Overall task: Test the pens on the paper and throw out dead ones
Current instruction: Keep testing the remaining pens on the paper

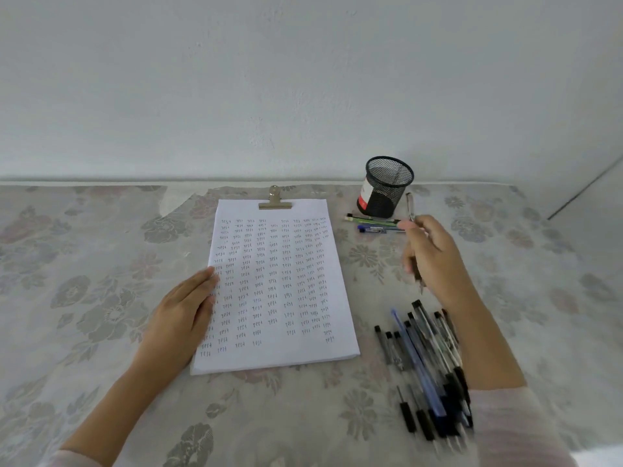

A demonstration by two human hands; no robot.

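A white stack of paper covered in rows of small pen marks lies on the table under a brass clip. My left hand rests flat on the paper's left edge. My right hand hovers to the right of the paper, fingers closed around a clear pen that points up and away. A heap of several dark and blue pens lies near the front right, under my right forearm. Three pens lie side by side in front of a black mesh pen cup.
The table wears a pale floral cloth and ends against a white wall. The mesh cup stands at the back right, close to the wall.
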